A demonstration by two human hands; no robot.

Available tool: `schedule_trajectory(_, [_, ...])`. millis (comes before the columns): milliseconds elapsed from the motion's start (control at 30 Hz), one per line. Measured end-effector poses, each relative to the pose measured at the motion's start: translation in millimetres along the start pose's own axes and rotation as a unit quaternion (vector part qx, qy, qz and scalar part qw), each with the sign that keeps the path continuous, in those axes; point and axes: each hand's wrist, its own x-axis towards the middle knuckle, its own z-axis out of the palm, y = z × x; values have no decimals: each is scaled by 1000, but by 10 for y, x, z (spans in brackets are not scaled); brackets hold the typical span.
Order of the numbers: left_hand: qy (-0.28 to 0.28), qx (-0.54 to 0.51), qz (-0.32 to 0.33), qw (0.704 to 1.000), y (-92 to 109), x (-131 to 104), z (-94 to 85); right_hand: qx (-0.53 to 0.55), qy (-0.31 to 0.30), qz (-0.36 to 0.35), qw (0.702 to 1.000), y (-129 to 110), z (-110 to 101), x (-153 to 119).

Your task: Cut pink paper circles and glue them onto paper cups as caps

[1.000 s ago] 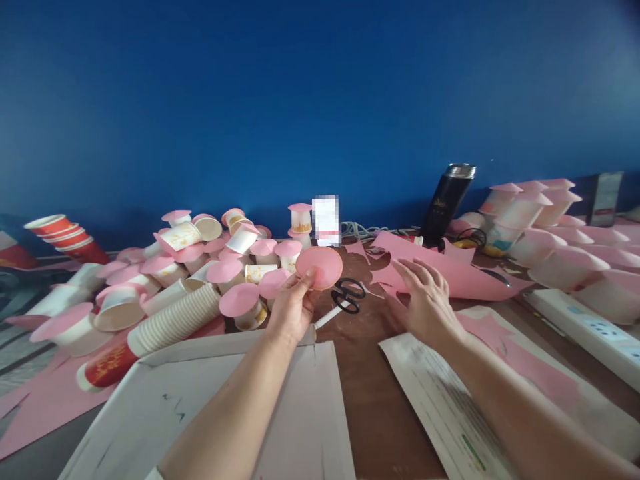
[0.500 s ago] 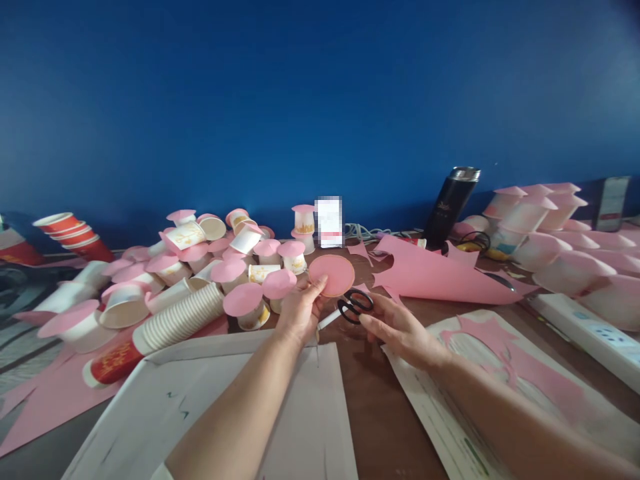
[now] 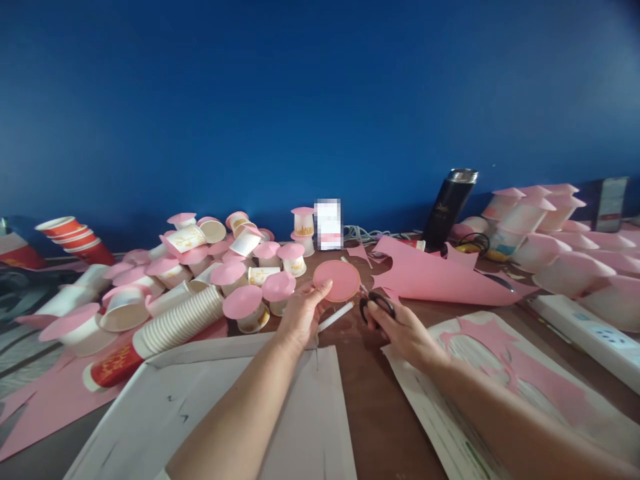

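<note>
Between thumb and fingers, my left hand (image 3: 304,313) pinches a pink paper disc (image 3: 338,280) that shows a darker, orange-brown edge. Black-handled scissors (image 3: 383,305) are in my right hand (image 3: 407,330), the fingers at the handle loops. The blades point left toward the disc's right edge; whether they touch it I cannot tell. Below the disc, a short white stick (image 3: 336,317) lies over the brown table. To the left of my left hand, paper cups topped with pink discs (image 3: 243,303) are heaped, some standing and some on their sides.
A cut pink sheet (image 3: 430,270) lies behind my right hand, by a leaning black flask (image 3: 450,207). Further right are a white power strip (image 3: 593,327) and more pink-topped cups (image 3: 550,257). A nested cup stack (image 3: 175,320) lies at left, beside a white board (image 3: 240,400).
The disc has shifted slightly right and down with my left hand. My right hand has turned the scissors, whose blades now point at the disc's edge.
</note>
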Motion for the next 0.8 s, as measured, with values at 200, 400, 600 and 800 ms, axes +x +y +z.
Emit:
schedule_trajectory(200, [65, 19, 9, 998, 21, 13, -4, 44, 70, -47, 995, -96, -81, -39])
schedule_trajectory(400, [63, 18, 32, 997, 11, 19, -23, 221, 71, 44, 972, -61, -22, -75])
schedule_trajectory(600, [75, 7, 42, 996, 20, 31, -26, 358, 36, 101, 928, -116, -43, -66])
schedule_trajectory(800, [91, 10, 54, 994, 23, 37, -33, 466, -33, 119, 876, -133, -96, -21])
